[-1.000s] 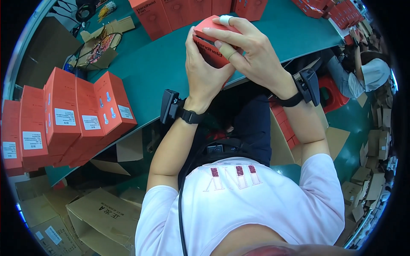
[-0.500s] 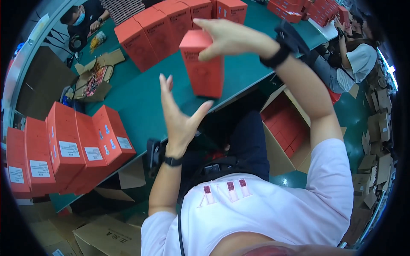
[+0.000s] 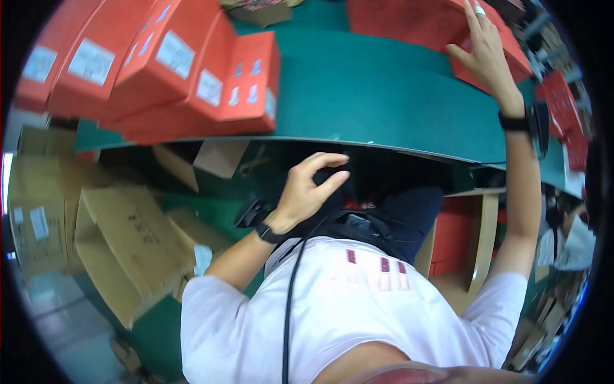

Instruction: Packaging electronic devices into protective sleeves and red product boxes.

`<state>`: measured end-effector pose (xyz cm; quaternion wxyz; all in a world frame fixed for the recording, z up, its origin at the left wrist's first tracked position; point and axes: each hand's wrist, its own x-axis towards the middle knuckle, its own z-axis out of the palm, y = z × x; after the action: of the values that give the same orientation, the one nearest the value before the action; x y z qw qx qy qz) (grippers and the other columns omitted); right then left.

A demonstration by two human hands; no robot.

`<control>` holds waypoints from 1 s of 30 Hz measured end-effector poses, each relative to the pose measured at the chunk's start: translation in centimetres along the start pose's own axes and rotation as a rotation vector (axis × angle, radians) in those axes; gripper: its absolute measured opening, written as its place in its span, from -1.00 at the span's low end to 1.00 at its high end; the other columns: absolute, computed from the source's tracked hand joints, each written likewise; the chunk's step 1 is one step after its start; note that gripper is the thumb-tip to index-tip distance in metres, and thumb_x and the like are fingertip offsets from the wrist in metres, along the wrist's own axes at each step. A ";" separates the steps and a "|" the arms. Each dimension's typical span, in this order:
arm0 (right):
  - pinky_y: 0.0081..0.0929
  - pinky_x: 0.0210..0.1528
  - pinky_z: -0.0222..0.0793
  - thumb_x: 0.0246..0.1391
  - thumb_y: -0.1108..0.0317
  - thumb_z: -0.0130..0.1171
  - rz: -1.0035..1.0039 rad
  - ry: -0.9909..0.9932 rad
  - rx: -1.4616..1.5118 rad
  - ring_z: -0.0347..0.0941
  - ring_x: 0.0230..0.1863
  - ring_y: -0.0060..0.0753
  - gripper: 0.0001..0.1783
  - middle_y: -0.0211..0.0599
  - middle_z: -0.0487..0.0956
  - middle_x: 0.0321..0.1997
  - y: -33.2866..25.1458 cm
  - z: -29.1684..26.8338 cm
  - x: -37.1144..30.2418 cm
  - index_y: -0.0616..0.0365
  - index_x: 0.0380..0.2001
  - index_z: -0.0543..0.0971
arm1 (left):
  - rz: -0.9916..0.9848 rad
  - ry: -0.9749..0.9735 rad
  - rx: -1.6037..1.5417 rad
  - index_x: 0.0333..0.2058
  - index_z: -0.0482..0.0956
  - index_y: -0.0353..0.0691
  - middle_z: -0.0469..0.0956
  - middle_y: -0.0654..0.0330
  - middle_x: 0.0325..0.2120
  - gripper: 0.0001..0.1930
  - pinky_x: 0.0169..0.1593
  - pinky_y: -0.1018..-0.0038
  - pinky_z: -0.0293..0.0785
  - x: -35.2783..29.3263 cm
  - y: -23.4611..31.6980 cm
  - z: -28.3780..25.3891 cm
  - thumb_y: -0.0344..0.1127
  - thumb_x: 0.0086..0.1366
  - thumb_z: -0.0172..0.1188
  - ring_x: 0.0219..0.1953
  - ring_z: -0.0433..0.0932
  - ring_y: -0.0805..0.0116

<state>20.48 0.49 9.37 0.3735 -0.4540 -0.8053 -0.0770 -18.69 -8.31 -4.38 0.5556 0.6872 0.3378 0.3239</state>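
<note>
My left hand [image 3: 310, 192] hovers near the table's front edge, above my lap. Its thumb and fingers curve apart with nothing between them. Reaching far right, my right hand [image 3: 485, 57] lies over a red carton [image 3: 511, 54] on the table; its fingers are stretched out and the thumb is spread away. Whether it presses on that carton is hard to see. Left of it, more red cartons [image 3: 403, 22] stand in a row at the back. A second group of red cartons [image 3: 252, 96], with white labels and small blue stickers, fills the table's left side.
The green table [image 3: 358, 89] spans the view ahead of me. A cardboard box [image 3: 121, 243] with its flaps up stands on the floor at lower left. By my right leg, an open cardboard box [image 3: 484, 240] contains red cartons. A black cable [image 3: 291, 307] runs down my front.
My view has swung left, so the labelled cartons look nearer. My right hand has gone from the single upright carton to one at far right. My left hand has dropped toward my lap.
</note>
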 end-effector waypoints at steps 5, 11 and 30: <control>-0.02 0.39 0.17 -0.31 0.20 0.56 -0.160 -0.147 -0.063 0.28 0.34 0.10 0.12 0.04 0.35 0.35 -18.3 15.0 2.7 0.23 0.36 0.26 | -0.121 0.013 -0.119 0.00 0.62 -0.33 0.68 0.12 -0.12 -0.71 0.15 0.42 0.47 -2.3 -2.4 0.5 -0.40 0.32 0.30 0.00 0.62 0.36; 0.10 0.37 0.19 -0.15 0.21 0.43 -0.206 -0.064 -0.321 0.33 0.32 0.05 -0.04 -0.03 0.44 0.20 -24.2 27.1 0.2 0.18 0.36 0.30 | -0.152 0.116 -0.190 -0.12 0.65 -0.41 0.72 0.08 -0.22 -0.78 0.02 0.44 0.52 -4.5 -4.3 -0.9 -0.42 0.30 0.31 -0.10 0.65 0.38; -0.11 0.42 0.16 -0.07 0.12 0.48 0.727 0.214 0.355 0.24 0.40 0.16 0.09 0.22 0.21 0.44 -12.9 6.4 -14.7 0.25 0.43 0.13 | 0.783 -0.425 1.058 0.49 -0.06 -0.01 0.01 -0.02 0.48 0.32 0.48 -0.14 -0.20 16.4 6.5 1.5 0.08 -0.18 0.61 0.51 -0.09 -0.15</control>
<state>11.46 -13.87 -2.20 0.5305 -0.6265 -0.5501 0.1530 -7.61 3.39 2.87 0.0418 0.9858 0.0614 0.1506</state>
